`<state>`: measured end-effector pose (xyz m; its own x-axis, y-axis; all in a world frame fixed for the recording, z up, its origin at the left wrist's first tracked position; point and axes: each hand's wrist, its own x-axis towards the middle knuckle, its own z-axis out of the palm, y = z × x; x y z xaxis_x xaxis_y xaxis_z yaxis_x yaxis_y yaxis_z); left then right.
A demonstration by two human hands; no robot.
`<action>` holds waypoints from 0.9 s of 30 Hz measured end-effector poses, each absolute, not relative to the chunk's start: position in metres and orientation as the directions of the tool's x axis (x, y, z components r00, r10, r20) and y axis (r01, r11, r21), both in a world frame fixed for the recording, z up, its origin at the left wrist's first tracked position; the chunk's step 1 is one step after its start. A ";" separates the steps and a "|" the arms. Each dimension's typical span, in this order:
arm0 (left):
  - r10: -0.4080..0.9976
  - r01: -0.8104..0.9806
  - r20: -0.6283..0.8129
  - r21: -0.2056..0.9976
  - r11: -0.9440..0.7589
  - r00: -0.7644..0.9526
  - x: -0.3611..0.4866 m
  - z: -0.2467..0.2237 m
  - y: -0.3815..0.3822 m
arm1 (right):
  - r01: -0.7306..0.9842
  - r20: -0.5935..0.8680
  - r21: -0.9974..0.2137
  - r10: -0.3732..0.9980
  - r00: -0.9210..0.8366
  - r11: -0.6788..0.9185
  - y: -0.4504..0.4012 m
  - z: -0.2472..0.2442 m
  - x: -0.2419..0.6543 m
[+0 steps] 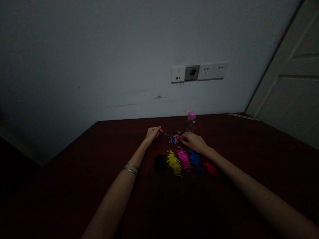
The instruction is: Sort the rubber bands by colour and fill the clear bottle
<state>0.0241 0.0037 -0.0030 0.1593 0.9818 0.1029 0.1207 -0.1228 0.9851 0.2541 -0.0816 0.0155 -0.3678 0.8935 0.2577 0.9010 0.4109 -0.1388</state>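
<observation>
A small mixed heap of colourful rubber bands (pixel 174 137) lies between my two hands. My left hand (pixel 152 134) rests just left of it with the fingers curled together; whatever they may hold is too small and dim to tell. At the heap's right edge, my right hand (pixel 194 142) reaches down with bent, closed fingers, and their tips are partly hidden. Nearer to me are sorted piles in a row: black (pixel 160 164), yellow (pixel 174 163), pink (pixel 184 158), blue (pixel 195 157) and red (pixel 210 167). My right hand and wrist hang over the far ends of the blue and red piles.
A clear bottle with a pink cap (pixel 192 115) stands behind my right hand. The dark reddish table (pixel 80 179) meets a pale wall with sockets (pixel 210 72). A panelled door (pixel 300 81) is at the right, and a flat strip (pixel 242 116) lies near the table's back right corner.
</observation>
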 end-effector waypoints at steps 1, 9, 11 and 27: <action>0.983 0.133 0.098 0.984 -0.119 0.153 0.024 -0.003 0.003 | 0.902 0.256 -0.138 0.895 -0.366 0.409 -0.082 0.016 0.254; 0.985 0.150 0.089 0.982 -0.112 0.149 0.025 -0.001 0.001 | 0.880 0.255 -0.188 0.887 -0.386 0.437 -0.080 0.017 0.259; 0.984 0.137 0.091 0.984 -0.113 0.154 0.025 -0.002 0.002 | 0.875 0.262 -0.204 0.886 -0.384 0.439 -0.078 0.016 0.260; 0.980 0.117 0.106 0.985 -0.126 0.166 0.024 -0.005 0.004 | 0.838 0.281 -0.263 0.869 -0.407 0.478 -0.072 0.011 0.263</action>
